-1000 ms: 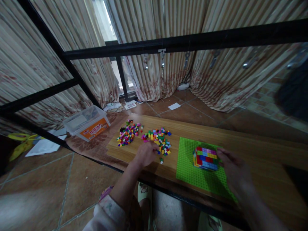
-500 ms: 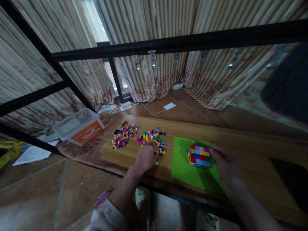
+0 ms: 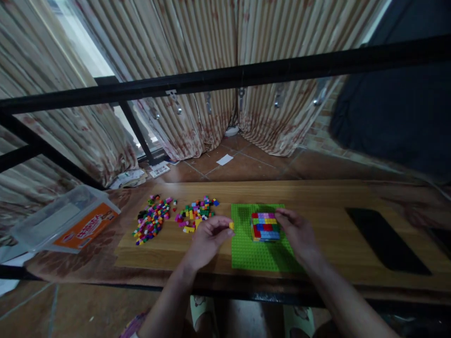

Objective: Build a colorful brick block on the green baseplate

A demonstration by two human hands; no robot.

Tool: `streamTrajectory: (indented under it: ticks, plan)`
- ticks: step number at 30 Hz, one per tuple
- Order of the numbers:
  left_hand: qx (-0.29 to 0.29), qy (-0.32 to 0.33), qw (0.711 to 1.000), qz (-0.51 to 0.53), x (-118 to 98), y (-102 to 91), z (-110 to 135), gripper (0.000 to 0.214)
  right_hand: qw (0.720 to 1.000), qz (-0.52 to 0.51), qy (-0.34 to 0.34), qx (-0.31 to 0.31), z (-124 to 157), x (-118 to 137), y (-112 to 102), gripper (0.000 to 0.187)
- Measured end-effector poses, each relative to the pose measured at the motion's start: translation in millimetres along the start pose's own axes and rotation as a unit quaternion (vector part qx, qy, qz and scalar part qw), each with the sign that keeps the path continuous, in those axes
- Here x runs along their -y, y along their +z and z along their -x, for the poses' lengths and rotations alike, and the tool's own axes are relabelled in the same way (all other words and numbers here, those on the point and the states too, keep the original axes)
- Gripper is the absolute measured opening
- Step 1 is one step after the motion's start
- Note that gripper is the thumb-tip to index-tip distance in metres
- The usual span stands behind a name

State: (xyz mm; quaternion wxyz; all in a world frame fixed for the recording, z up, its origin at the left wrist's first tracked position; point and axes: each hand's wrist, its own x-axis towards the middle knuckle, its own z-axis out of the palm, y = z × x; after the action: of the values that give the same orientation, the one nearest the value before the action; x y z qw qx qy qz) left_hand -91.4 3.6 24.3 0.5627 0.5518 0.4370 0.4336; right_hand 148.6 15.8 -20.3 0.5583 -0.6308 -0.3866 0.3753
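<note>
Between the thumb and forefinger of my left hand (image 3: 211, 237) is a small yellow toy brick (image 3: 231, 226), held over the left edge of a green studded baseplate (image 3: 243, 256). A rectangular block of stacked bricks (image 3: 265, 228) sits on the baseplate, its top made of red, blue, yellow, pink and light blue pieces. My right hand (image 3: 298, 232) is closed at the block's far right corner, with its fingertips against it. How far the fingers reach around that corner is hidden. Just left of my left hand lies a loose pile of mixed bricks (image 3: 197, 212).
Another brick pile (image 3: 151, 223) lies farther left on the wooden board (image 3: 165, 256). Beyond it stands a clear plastic box (image 3: 66, 211) with an orange label. A flat black object (image 3: 385, 241) lies on the right. A black metal bar (image 3: 218, 80) crosses in front of the curtains.
My left hand has come up from the brick pile and moved right to the baseplate with a yellow brick. My right hand stays at the block's corner. The view has turned right.
</note>
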Motion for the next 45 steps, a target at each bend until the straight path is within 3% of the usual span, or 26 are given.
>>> streamTrajectory:
  ticks: [4, 12, 20, 35, 45]
  plan:
    - [-0.005, 0.011, 1.0, -0.018, 13, 22.8, -12, 0.017, 0.999, 0.012, 0.039, -0.005, 0, 5, 1, 0.036]
    - [-0.016, 0.054, 0.983, -0.176, 18, 54.8, -21, 0.014, 0.999, 0.017, 0.029, -0.008, 2, 9, -1, 0.035]
    - [-0.028, 0.081, 0.953, -0.29, 18, 57.4, -22, 0.018, 1.0, 0.019, 0.015, -0.007, 0, 7, -4, 0.033]
    - [-0.013, 0.066, 0.97, -0.232, 16, 60.2, -25, 0.015, 0.999, 0.027, 0.022, 0.01, 2, 8, -3, 0.038]
    - [-0.035, 0.064, 0.963, -0.258, 10, 60.6, -23, 0.008, 0.999, 0.029, 0.033, 0.013, 2, 9, -2, 0.04]
